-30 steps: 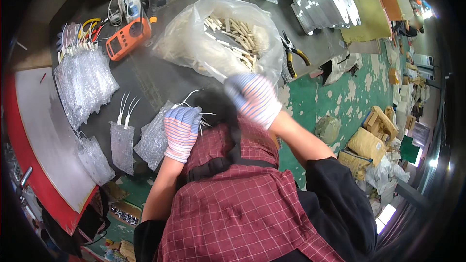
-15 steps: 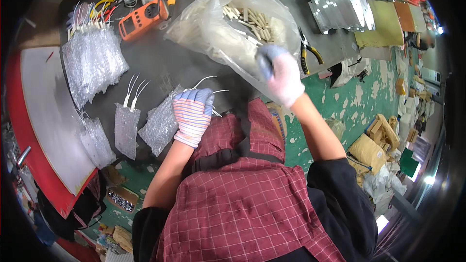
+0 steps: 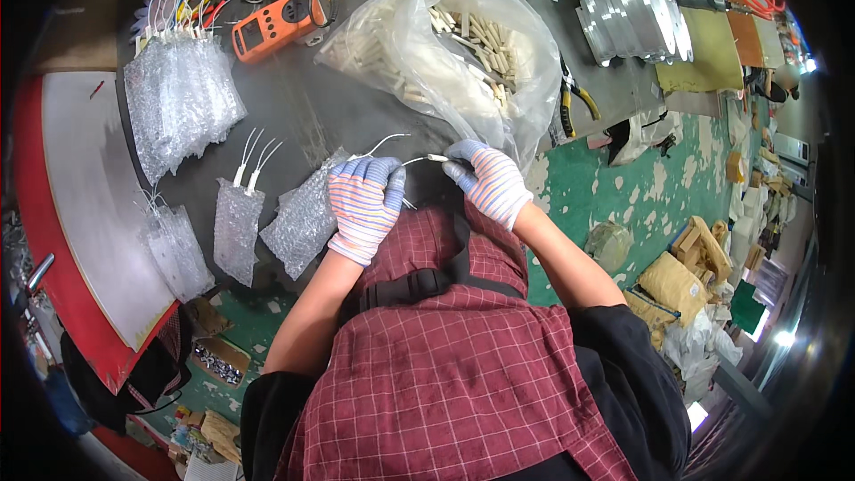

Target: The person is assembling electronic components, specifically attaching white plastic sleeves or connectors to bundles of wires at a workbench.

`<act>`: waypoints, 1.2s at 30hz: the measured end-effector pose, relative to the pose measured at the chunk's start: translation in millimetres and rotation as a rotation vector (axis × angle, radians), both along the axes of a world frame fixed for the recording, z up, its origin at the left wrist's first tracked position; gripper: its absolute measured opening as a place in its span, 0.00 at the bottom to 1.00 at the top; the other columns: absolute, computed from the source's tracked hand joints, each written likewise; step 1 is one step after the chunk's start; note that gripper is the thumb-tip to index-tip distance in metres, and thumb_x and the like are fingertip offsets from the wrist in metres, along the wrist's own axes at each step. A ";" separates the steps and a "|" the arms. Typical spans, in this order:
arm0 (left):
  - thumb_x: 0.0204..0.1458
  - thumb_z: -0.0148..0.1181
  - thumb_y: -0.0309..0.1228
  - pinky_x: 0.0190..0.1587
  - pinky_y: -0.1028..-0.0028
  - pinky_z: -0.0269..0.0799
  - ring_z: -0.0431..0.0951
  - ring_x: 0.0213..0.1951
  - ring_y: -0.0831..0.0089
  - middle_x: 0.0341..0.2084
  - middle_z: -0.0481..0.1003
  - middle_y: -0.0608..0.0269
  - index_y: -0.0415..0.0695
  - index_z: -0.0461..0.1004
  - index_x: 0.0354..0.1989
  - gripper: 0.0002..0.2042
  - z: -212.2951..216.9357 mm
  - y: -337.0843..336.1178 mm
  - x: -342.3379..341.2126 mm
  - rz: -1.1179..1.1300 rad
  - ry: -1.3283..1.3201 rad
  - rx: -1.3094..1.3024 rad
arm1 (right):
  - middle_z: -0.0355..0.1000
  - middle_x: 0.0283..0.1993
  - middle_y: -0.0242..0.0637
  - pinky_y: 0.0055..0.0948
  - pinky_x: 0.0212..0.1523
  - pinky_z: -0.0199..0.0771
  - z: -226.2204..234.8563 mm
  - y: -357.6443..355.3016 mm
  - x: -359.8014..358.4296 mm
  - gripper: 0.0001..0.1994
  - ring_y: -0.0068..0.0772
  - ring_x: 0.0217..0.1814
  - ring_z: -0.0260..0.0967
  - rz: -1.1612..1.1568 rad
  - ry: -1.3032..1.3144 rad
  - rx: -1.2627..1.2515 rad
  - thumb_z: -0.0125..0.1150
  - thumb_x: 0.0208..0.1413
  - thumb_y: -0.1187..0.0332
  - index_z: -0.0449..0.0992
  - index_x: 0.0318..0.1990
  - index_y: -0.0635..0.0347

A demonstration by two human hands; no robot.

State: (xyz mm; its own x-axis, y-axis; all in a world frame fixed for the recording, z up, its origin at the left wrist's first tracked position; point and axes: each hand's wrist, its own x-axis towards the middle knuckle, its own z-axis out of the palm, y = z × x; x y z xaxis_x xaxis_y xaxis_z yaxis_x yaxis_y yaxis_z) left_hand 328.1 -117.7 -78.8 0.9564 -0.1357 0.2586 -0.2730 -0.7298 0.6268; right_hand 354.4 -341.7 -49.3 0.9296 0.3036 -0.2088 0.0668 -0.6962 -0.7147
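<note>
My left hand, in a striped glove, is closed around the wire end of a bubble-wrapped part with thin white wires sticking out. My gloved right hand pinches a small white tube between thumb and fingertips. One wire from the left hand meets the tube's left end; how far inside it reaches cannot be made out. Beyond the hands lies an open clear plastic bag holding many loose cream tubes. Another wrapped part with tubes on its two wires lies to the left.
A pile of wrapped parts and an orange meter sit far left. Another wrapped bundle lies at the table's left edge. Yellow-and-black pliers are right of the bag; flat silvery parts with wires are stacked at far right.
My right hand has come from the bag back toward my left hand, with a white tube now at the wire's tip. My left hand keeps its hold on the wrapped part.
</note>
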 end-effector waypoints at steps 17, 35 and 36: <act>0.41 0.73 0.45 0.62 0.51 0.59 0.64 0.60 0.47 0.61 0.64 0.50 0.45 0.68 0.55 0.33 22.7 63.5 -46.9 0.118 0.179 0.403 | 0.78 0.31 0.41 0.45 0.43 0.69 0.8 72.7 13.7 0.09 0.47 0.38 0.75 0.382 -0.115 -0.366 0.63 0.54 0.60 0.78 0.39 0.52; 0.33 0.79 0.40 0.60 0.55 0.66 0.71 0.55 0.50 0.53 0.71 0.51 0.45 0.70 0.54 0.36 43.2 95.0 -38.1 0.021 0.456 -0.036 | 0.75 0.30 0.35 0.38 0.38 0.72 9.6 69.0 39.0 0.10 0.41 0.36 0.74 0.658 -0.537 0.071 0.66 0.53 0.64 0.81 0.43 0.48; 0.34 0.78 0.44 0.62 0.55 0.62 0.68 0.57 0.53 0.55 0.68 0.53 0.46 0.71 0.54 0.36 47.4 98.2 -34.7 0.008 0.555 -0.104 | 0.75 0.30 0.35 0.38 0.38 0.72 12.3 70.5 38.5 0.10 0.41 0.36 0.74 0.660 -0.539 0.073 0.66 0.53 0.64 0.81 0.43 0.48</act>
State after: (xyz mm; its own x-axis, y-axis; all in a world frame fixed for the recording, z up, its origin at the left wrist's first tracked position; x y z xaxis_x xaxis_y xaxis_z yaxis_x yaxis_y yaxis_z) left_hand 293.4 -19.5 -31.4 0.9538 -0.1282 -0.2717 0.1235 -0.6571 0.7436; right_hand 392.9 -271.3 -37.0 0.5244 0.8132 0.2525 0.7862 -0.3486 -0.5103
